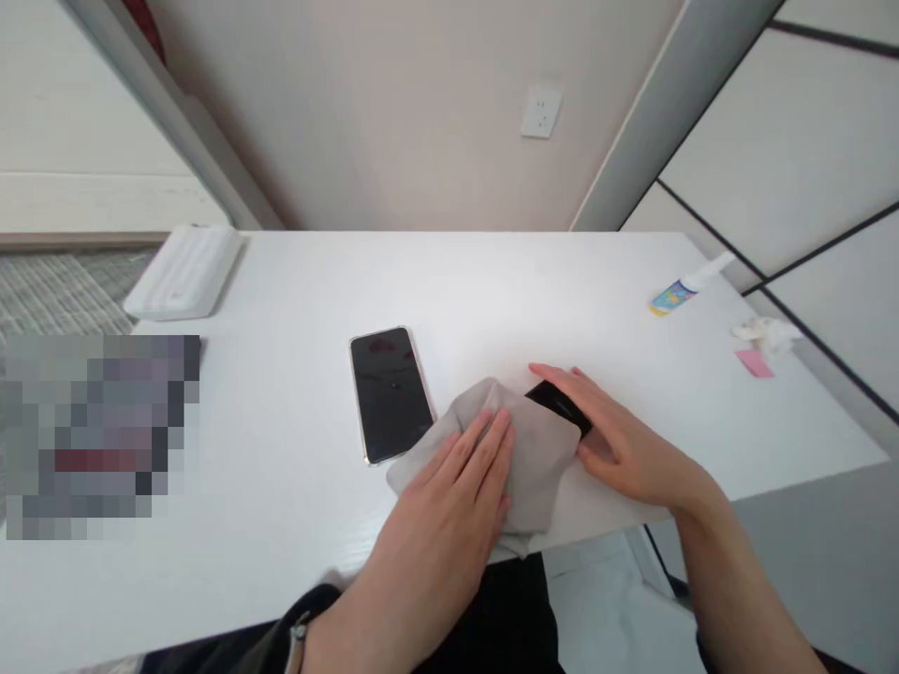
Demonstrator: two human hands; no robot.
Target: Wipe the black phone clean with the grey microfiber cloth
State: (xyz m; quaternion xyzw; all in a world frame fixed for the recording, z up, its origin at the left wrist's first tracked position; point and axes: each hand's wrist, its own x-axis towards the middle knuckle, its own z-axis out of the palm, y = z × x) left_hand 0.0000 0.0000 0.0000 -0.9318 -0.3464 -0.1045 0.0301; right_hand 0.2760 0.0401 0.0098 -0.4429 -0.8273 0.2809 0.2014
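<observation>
This is looking like a room in a home or a small office; the view is not settling which. A white desk (295, 281) is standing against a plain pale wall (393, 112), where a white socket (540, 111) is sitting. Smooth white panels (829, 140) with dark seams are lining the right side, and a small bottle (672, 296) with a colourful label is lying near them.
</observation>
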